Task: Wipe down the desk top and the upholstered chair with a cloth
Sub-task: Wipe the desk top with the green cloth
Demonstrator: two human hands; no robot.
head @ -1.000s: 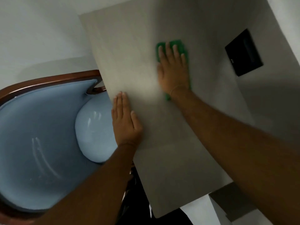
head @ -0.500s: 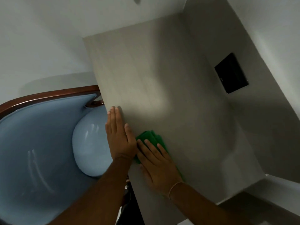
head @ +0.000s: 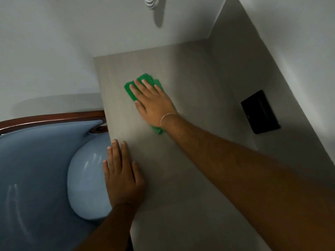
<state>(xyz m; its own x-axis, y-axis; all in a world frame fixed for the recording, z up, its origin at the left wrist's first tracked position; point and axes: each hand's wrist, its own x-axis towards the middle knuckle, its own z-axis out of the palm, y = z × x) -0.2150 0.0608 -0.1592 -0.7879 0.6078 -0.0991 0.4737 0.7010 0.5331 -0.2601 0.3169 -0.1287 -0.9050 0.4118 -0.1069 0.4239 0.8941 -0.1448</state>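
The grey desk top [head: 190,160] fills the middle of the head view. My right hand [head: 155,104] lies flat on a green cloth [head: 132,89] near the desk's far left part, pressing it onto the surface; cloth shows past the fingertips and at the wrist. My left hand [head: 123,176] rests flat, fingers together, on the desk's left edge, holding nothing. The upholstered chair [head: 36,169], pale blue with a dark wooden rim, stands to the left, its rounded seat cushion [head: 87,185] partly tucked under the desk edge.
A black rectangular panel [head: 260,112] sits in the grey wall surface to the right of the desk. White walls rise behind and to the left. A white ribbed object [head: 151,2] hangs at the top edge.
My right hand has slid the green cloth from beside my left hand at the near edge out to the far left part of the desk. My left hand has stayed on the desk edge.
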